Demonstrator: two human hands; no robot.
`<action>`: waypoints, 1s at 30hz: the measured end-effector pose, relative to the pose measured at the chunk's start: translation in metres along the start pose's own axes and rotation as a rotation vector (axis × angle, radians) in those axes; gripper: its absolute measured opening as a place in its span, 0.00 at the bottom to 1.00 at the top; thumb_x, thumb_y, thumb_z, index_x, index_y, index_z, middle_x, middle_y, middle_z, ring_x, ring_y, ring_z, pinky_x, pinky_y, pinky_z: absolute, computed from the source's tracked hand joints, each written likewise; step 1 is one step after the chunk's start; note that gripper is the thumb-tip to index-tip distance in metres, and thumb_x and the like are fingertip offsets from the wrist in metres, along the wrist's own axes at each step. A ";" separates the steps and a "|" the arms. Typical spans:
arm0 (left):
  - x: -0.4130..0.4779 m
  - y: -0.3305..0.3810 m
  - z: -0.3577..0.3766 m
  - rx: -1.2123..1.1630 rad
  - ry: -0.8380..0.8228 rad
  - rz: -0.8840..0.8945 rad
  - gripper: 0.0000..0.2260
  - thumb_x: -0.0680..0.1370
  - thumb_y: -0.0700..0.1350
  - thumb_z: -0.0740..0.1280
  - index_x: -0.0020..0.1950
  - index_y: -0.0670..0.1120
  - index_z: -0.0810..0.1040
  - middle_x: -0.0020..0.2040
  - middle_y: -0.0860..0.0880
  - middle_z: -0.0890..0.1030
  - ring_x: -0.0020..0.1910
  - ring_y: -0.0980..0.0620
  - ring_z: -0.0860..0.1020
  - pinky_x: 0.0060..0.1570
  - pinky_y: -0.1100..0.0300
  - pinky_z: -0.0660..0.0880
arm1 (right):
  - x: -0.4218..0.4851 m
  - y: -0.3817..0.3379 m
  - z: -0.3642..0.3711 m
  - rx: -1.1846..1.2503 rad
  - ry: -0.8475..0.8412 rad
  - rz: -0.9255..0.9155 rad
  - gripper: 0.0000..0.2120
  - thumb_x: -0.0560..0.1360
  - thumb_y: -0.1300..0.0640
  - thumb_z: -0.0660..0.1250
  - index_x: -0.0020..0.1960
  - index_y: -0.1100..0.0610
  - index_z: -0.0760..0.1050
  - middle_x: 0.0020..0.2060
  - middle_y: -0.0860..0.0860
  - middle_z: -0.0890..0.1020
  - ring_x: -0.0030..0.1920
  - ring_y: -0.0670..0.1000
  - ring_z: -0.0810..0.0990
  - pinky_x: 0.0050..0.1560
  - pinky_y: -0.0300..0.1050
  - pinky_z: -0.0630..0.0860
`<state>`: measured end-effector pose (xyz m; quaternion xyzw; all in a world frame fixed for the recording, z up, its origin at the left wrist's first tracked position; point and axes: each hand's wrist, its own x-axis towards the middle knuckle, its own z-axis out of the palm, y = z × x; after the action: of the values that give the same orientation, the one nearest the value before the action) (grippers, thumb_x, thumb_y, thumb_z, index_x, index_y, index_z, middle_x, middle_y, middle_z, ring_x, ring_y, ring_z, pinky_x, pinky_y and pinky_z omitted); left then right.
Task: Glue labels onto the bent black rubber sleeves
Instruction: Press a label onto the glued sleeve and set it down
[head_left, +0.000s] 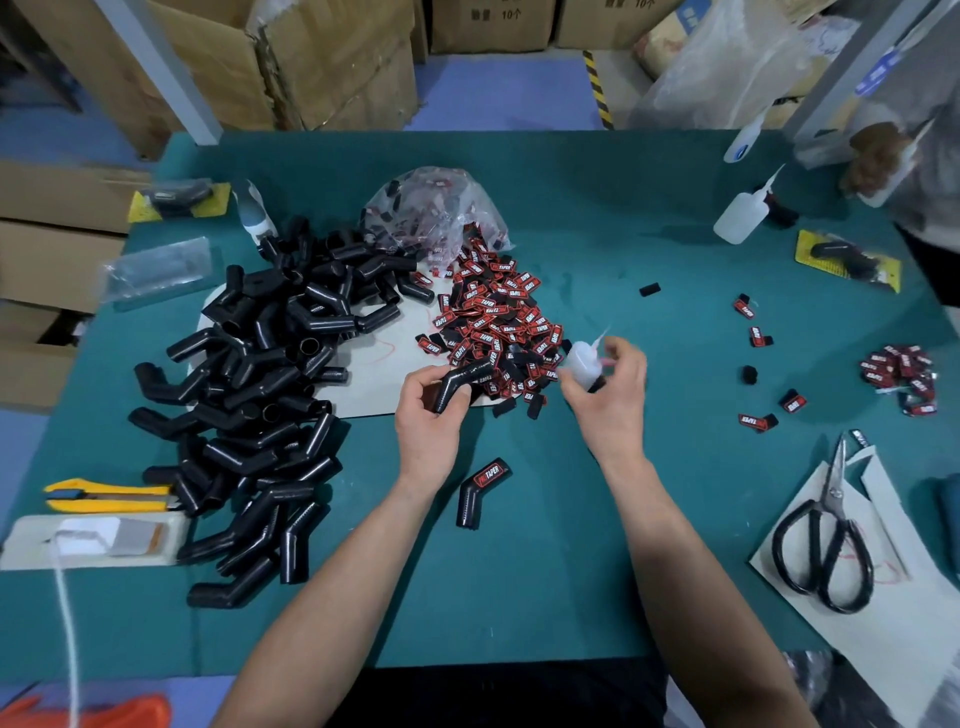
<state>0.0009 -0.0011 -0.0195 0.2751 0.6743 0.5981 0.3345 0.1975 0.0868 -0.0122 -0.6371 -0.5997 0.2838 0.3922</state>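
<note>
My left hand (428, 410) grips a bent black rubber sleeve (464, 381) just above the green table (519, 582). My right hand (613, 387) holds a small clear glue bottle (584, 361) with its thin nozzle pointing up and to the right. A heap of red and black labels (501, 317) lies right behind both hands. To the left sprawls a big pile of unlabelled bent sleeves (260, 384). One sleeve with a label on it (480, 491) lies on the table between my forearms.
A clear bag of labels (431, 210) stands behind the heap. Scissors (826, 540) lie on white paper at the right, a yellow utility knife (111, 496) at the left. A second glue bottle (740, 215), loose labels (901, 374) and another person's hand (878, 156) are at the far right.
</note>
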 end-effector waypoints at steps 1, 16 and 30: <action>0.000 -0.001 0.000 -0.003 0.000 0.003 0.15 0.77 0.40 0.76 0.53 0.59 0.79 0.49 0.54 0.84 0.44 0.62 0.81 0.46 0.70 0.75 | -0.003 -0.004 -0.003 0.031 0.129 -0.140 0.24 0.73 0.57 0.77 0.64 0.59 0.71 0.59 0.54 0.73 0.51 0.49 0.75 0.57 0.41 0.73; -0.007 -0.001 0.004 -0.001 -0.061 0.167 0.14 0.74 0.41 0.74 0.53 0.59 0.79 0.53 0.57 0.82 0.54 0.55 0.81 0.59 0.63 0.76 | -0.040 -0.021 0.027 -0.465 -0.396 -0.559 0.09 0.76 0.56 0.74 0.52 0.62 0.84 0.51 0.57 0.80 0.50 0.61 0.79 0.46 0.56 0.81; -0.013 0.000 0.005 -0.075 -0.089 0.155 0.12 0.77 0.49 0.71 0.55 0.65 0.76 0.47 0.52 0.86 0.46 0.47 0.86 0.52 0.52 0.81 | -0.051 -0.027 0.036 -0.549 -0.346 -0.401 0.17 0.70 0.50 0.78 0.52 0.61 0.82 0.49 0.57 0.80 0.49 0.59 0.77 0.46 0.52 0.78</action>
<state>0.0130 -0.0082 -0.0182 0.3400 0.6125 0.6342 0.3272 0.1467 0.0413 -0.0138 -0.5312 -0.8234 0.1338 0.1477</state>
